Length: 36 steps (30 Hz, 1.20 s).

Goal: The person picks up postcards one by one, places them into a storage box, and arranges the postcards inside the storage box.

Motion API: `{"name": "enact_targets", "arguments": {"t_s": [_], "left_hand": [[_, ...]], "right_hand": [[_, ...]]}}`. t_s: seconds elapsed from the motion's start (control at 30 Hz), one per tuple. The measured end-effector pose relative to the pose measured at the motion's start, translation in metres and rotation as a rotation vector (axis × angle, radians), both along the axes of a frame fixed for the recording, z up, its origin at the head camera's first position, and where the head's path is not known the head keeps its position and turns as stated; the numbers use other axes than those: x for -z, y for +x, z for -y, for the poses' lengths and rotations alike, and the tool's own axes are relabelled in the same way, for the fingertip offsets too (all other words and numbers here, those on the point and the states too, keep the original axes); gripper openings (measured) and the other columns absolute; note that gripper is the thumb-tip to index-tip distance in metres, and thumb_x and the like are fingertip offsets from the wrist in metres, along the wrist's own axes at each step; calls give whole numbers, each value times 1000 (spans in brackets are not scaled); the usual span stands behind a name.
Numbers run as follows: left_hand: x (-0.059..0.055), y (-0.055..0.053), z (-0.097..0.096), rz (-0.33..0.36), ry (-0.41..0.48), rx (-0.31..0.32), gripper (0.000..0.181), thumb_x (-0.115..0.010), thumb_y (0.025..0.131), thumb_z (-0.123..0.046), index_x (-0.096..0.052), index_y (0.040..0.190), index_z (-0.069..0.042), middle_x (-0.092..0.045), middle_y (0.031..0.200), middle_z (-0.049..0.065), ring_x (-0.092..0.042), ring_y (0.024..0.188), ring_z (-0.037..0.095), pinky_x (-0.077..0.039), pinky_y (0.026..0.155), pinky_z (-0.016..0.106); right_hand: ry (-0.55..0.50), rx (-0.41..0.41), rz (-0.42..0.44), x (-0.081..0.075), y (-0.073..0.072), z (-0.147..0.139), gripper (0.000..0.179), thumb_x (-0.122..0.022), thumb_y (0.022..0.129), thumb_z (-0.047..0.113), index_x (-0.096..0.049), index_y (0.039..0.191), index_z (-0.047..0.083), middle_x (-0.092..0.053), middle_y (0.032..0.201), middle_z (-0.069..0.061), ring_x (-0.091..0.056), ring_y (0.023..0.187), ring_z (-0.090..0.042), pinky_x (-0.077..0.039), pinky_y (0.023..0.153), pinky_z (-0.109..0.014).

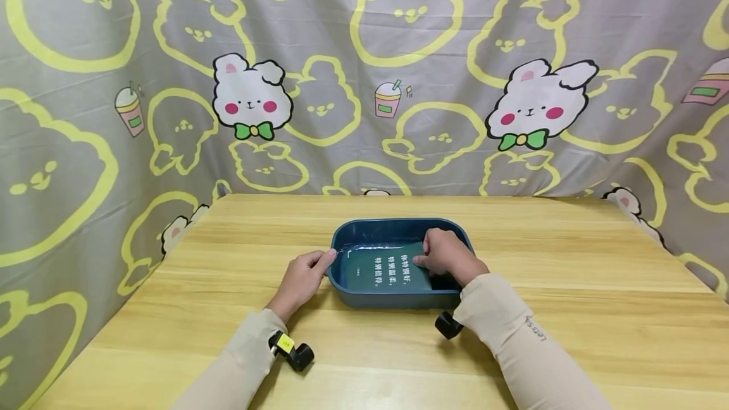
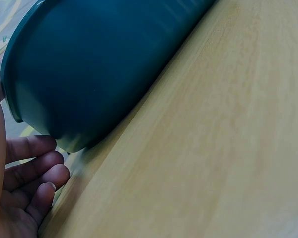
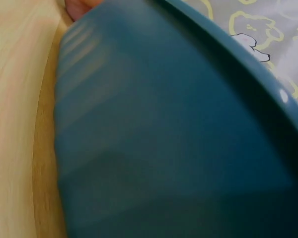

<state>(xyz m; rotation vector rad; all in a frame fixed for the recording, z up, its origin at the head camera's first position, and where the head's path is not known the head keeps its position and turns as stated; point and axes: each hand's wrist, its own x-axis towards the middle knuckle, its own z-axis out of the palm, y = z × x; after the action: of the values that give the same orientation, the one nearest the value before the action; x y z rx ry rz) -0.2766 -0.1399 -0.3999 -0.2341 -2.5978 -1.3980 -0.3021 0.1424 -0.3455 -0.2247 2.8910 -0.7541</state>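
Observation:
A deep blue plastic basin (image 1: 393,300) with rounded corners stands on the wooden table. Inside it lies a dark green book (image 1: 364,271), flat, with white Chinese lettering on its cover. My left hand (image 1: 304,277) pinches the basin's rim at the left end between thumb and fingers. In the left wrist view the other fingers (image 2: 35,173) curl loosely beside the basin's outer wall (image 2: 99,69). My right hand (image 1: 447,255) reaches over the right side and grips the book's right edge, thumb on the cover. The basin's wall (image 3: 164,124) hides that hand in the right wrist view.
The wooden table (image 1: 239,233) extends around the basin. Behind and at both sides hangs a grey curtain (image 1: 319,37) with yellow outlines and white rabbit heads. Small black cameras (image 1: 299,356) are strapped at both wrists, near the table's surface.

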Motion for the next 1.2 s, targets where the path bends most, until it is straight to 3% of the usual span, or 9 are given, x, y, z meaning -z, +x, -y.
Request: {"name": "enact_targets", "arguments": {"t_s": [0.27,0.53,0.8,1.2], "left_hand": [[-3,-1,0,6,7,2,42,-51,100,-43,-62,74,-11,-50,66,0,-47,63,18,-38,61,32],[-4,1,1,21,11,-2,42,-51,99,-44,-62,75,-11,-50,66,0,-46,62,18,-38,61,32],[-2,1,2,22,15,-5,42,-52,99,-45,-65,78,-11,-51,67,1,-47,63,18,-39,61,32],[1,0,-1,20,14,-6,41,-53,99,-44,-65,78,-11,-53,70,1,-48,66,18,-40,63,32]], "right_hand": [[17,21,-3,-4,-1,1,30,-76,86,19,-50,78,5,-61,61,-7,-62,52,-14,-44,57,-29],[17,40,-46,-4,1,3,33,-78,84,18,-48,86,5,-58,66,-8,-59,54,-17,-45,57,-31],[94,42,-115,-2,-1,4,33,-79,84,23,-51,78,7,-49,71,-7,-50,66,-22,-40,63,-33],[57,54,-159,2,-1,-1,31,-74,87,23,-50,75,9,-47,67,-7,-49,63,-22,-40,60,-34]]}}
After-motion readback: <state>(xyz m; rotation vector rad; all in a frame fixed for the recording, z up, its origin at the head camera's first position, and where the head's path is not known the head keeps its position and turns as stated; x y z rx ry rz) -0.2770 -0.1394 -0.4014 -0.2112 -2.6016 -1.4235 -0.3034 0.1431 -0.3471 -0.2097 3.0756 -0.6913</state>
